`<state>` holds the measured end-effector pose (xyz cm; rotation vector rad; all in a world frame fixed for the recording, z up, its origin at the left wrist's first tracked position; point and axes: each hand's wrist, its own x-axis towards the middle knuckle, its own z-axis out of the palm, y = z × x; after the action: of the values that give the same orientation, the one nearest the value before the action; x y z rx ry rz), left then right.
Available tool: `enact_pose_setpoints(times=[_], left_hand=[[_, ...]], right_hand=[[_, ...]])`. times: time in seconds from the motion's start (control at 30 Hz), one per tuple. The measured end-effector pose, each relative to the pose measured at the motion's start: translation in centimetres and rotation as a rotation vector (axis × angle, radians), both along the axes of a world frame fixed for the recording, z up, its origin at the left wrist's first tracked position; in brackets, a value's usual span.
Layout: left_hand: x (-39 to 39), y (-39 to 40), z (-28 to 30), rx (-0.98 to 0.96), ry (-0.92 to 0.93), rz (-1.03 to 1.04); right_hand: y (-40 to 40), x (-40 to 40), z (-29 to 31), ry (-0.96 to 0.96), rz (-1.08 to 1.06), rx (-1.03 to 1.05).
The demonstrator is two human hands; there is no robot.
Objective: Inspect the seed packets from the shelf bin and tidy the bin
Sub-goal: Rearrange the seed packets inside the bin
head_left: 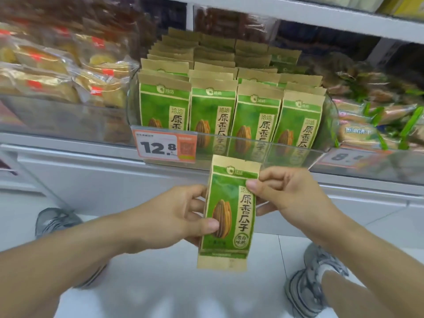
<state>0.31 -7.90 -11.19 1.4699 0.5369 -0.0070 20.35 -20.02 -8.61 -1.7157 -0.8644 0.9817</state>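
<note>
Two hands hold one seed packet (227, 214) upright: left hand (183, 216) pinches its lower edge, right hand (286, 193) its upper edge. Above the fingers, a clear bin (330, 125) holds packet rows (231, 88); a price tag (165, 145) hangs up-left.

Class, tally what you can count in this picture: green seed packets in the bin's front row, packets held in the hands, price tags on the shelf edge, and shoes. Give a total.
Front-row packets in the bin: 4
Held packet: 1
Price tags: 2
Shoes: 2
Total: 9
</note>
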Motion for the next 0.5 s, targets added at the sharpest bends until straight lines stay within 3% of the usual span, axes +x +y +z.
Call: enact_pose_setpoints(times=[0.3, 0.5], left_hand=[[0.2, -0.8, -0.8, -0.015, 0.006, 0.199], [0.2, -0.7, -0.7, -0.038, 0.045, 0.153]], right_hand=[[-1.1, 0.8, -1.2, 0.052, 0.327, -0.229], [-1.2, 0.7, -1.5, 0.039, 0.289, -0.148]])
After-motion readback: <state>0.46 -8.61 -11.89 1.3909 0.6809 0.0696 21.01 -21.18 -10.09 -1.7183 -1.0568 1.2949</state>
